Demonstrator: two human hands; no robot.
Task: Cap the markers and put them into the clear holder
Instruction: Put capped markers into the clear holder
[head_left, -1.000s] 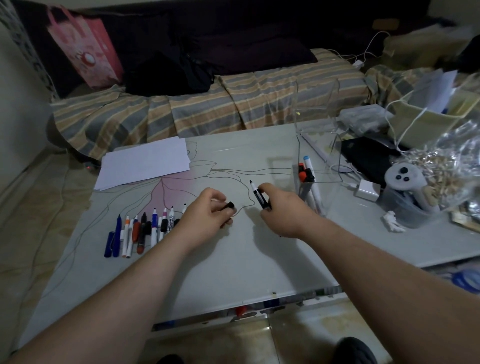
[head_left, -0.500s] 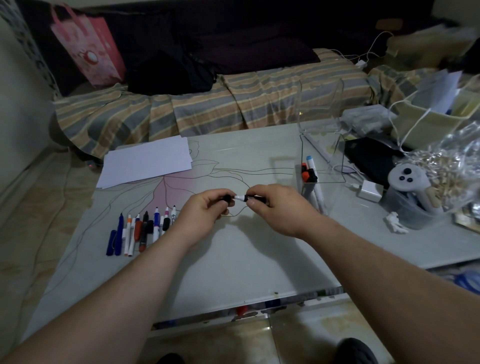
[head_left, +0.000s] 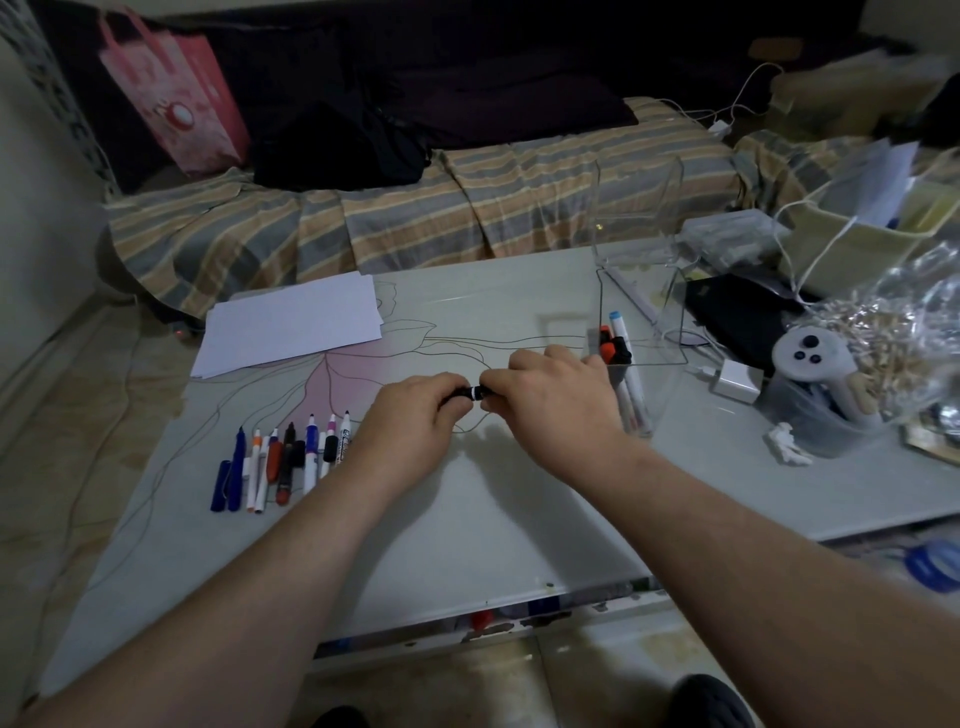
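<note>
Both my hands meet over the middle of the table. My right hand (head_left: 550, 410) grips a black-and-white marker (head_left: 474, 392), of which only a short white band shows between the fists. My left hand (head_left: 415, 421) holds its black cap (head_left: 460, 391), pressed up against the marker's end. A row of several uncapped markers and loose caps (head_left: 291, 460) lies to the left of my left hand. The clear holder (head_left: 639, 332) stands just right of my right hand, with a few capped markers leaning inside it.
White paper sheets (head_left: 291, 325) lie at the table's back left. On the right are a white charger (head_left: 735, 379), a black wallet-like case (head_left: 737, 317), a white controller in a tub (head_left: 815, 364) and a crinkly plastic bag (head_left: 904, 332). A striped couch stands behind the table.
My hands have come together: the cap in my left hand went from apart from the marker tip to pushed against it, and the marker turned from tilted to level.
</note>
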